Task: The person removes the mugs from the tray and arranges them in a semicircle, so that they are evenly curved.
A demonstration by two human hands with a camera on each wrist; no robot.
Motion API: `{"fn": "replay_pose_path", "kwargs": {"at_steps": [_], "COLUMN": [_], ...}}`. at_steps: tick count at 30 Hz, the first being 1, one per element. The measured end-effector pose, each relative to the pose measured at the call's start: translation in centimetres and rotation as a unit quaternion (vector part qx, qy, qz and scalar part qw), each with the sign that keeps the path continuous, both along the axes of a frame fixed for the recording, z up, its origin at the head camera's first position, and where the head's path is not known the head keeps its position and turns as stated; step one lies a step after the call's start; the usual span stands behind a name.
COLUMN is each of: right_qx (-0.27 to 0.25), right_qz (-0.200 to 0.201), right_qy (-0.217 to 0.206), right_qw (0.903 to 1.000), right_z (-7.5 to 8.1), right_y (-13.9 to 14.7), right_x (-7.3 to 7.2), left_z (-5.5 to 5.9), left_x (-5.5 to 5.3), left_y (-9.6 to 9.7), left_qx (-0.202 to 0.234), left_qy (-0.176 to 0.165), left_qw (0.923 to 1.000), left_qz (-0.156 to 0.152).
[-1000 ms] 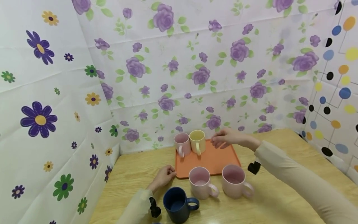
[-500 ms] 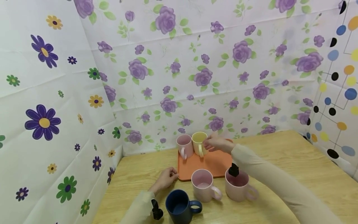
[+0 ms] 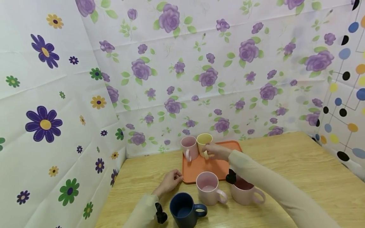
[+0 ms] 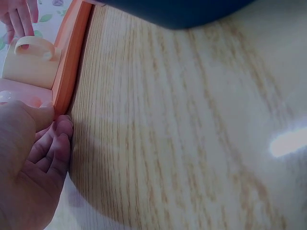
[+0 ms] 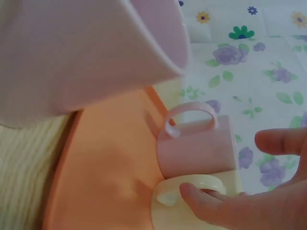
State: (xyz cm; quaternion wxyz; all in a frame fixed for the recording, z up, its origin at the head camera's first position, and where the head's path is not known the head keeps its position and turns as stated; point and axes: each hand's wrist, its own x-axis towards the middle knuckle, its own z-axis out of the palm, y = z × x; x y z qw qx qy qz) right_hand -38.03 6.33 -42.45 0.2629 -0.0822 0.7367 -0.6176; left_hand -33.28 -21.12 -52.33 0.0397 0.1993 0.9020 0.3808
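Note:
On an orange tray (image 3: 194,169), a yellow mug (image 3: 202,142) and a pink mug (image 3: 189,150) stand upright side by side at the back left. My right hand (image 3: 217,151) is at the yellow mug's right side, by its handle. In the right wrist view, one finger (image 5: 204,203) overlaps that handle (image 5: 208,182), while another digit is held apart in the air. My left hand (image 3: 170,180) is at the tray's front-left corner. Its thumb and fingertips pinch the tray's rim (image 4: 67,81) in the left wrist view.
Two more pink mugs, the left one (image 3: 208,190) and the right one (image 3: 242,193), stand on the wooden table (image 3: 285,171) before the tray. A dark blue mug (image 3: 185,213) is nearest, beside my left forearm. A flowered cloth (image 3: 182,79) hangs behind the table.
My right hand has moved left from over the tray's right side to the yellow mug's handle. The left hand stays at the tray corner. The view has shifted slightly.

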Motion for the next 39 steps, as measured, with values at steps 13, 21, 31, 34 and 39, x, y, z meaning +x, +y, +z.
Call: {"fn": "replay_pose_path", "kwargs": {"at_steps": [13, 21, 31, 34, 39], "right_qx": [0.031, 0.039, 0.111, 0.123, 0.084], "right_qz": [-0.116, -0.147, -0.16, -0.107, -0.062], "right_qy": [0.01, 0.019, 0.006, -0.015, -0.037], "right_qw": [0.9928, 0.9881, 0.9809, 0.9864, 0.9939], "right_z": [-0.2, 0.5, 0.4, 0.4, 0.1], "right_y": [0.7, 1.6, 2.6, 3.1, 3.7], "right_x": [0.2, 0.1, -0.2, -0.4, -0.8], "left_z": [0.0, 0.0, -0.2, -0.3, -0.3], "left_x": [-0.1, 0.2, 0.0, 0.0, 0.1], "left_y": [0.1, 0.2, 0.2, 0.2, 0.1], "left_qx": [0.001, 0.003, 0.0, 0.003, 0.008], "left_qy": [-0.003, -0.004, 0.001, -0.003, -0.003], "left_qw": [0.9999, 0.9999, 0.9999, 0.9999, 0.9999], "left_qz": [0.016, 0.012, 0.014, 0.012, 0.011]}}
